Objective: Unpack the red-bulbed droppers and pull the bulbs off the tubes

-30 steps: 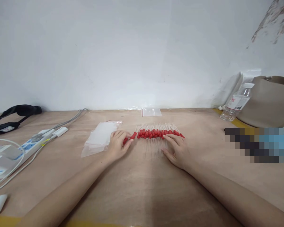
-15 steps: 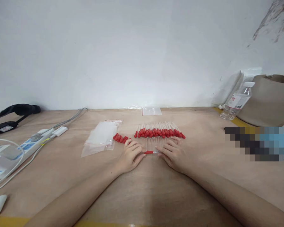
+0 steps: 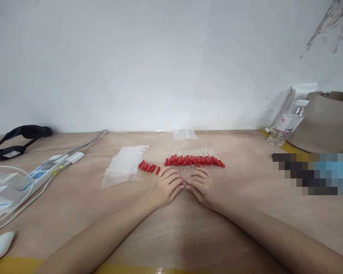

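My left hand [image 3: 165, 186] and my right hand [image 3: 200, 185] rest on the table with their fingertips pinched together round one thin clear dropper tube with a red cap [image 3: 183, 182], most of it hidden by the fingers. Just beyond the hands lies a row of red-capped droppers [image 3: 194, 160], with bare clear tubes [image 3: 188, 170] in front of it. A few loose red caps [image 3: 148, 167] lie left of the row, beside a stack of clear zip bags [image 3: 122, 166].
A small clear bag [image 3: 184, 134] lies by the wall. On the left are a power strip with cables [image 3: 34, 176], a black strap [image 3: 15, 139] and a white object [image 3: 0, 245]. A water bottle [image 3: 287, 122] and a beige bag [image 3: 327, 121] stand at the right.
My left hand left the loose red caps and came toward me. Both hands closed in on one dropper in front of the row and now meet at its middle.
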Demonstrator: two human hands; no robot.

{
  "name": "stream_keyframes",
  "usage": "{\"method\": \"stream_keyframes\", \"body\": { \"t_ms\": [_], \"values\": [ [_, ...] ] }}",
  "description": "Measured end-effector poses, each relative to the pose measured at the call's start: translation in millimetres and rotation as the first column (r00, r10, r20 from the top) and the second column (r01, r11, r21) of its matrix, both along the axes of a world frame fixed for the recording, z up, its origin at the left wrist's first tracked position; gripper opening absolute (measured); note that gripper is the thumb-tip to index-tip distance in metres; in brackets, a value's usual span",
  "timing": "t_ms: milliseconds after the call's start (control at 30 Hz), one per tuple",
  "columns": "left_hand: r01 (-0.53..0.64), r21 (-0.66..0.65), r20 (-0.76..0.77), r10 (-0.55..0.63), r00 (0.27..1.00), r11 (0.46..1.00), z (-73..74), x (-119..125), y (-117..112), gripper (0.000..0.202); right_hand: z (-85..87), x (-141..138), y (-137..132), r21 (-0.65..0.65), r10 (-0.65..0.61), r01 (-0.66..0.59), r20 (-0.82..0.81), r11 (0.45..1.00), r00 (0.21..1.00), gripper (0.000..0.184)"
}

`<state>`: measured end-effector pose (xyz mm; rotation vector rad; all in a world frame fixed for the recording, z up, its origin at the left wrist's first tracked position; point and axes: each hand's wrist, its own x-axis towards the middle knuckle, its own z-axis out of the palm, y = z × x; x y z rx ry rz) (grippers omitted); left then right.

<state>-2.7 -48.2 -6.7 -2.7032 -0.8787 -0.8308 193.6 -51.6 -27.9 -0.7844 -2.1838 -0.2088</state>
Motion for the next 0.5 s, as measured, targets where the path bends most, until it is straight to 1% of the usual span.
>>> {"method": "stream_keyframes", "body": {
  "t_ms": [100, 200, 300, 500],
  "values": [
    [0.007, -0.006, -0.047, -0.008, 0.999, 1.000, 2.3, 0.4, -1.2, 0.016, -9.4, 0.2, 3.8, 0.036, 0.094, -0.092, -0.053, 0.995, 0.994, 0.022],
    [0.025, -0.018, -0.079, -0.027, 0.997, 1.000, 4.6, 0.8, -1.4, 0.018, -16.3, 2.2, 6.5, 0.037, 0.181, -0.179, -0.056, 0.983, 0.982, 0.023],
    [0.037, -0.034, -0.089, -0.040, 0.995, 0.999, 6.0, -0.1, -1.1, 0.020, -18.2, 4.0, 7.5, 0.029, 0.209, -0.208, -0.051, 0.978, 0.977, 0.023],
    [0.055, -0.069, -0.094, -0.061, 0.994, 0.996, 9.0, -4.7, -3.5, 0.020, -15.0, 6.6, 4.5, 0.048, 0.230, -0.229, -0.021, 0.972, 0.973, 0.027]
  ]
}}
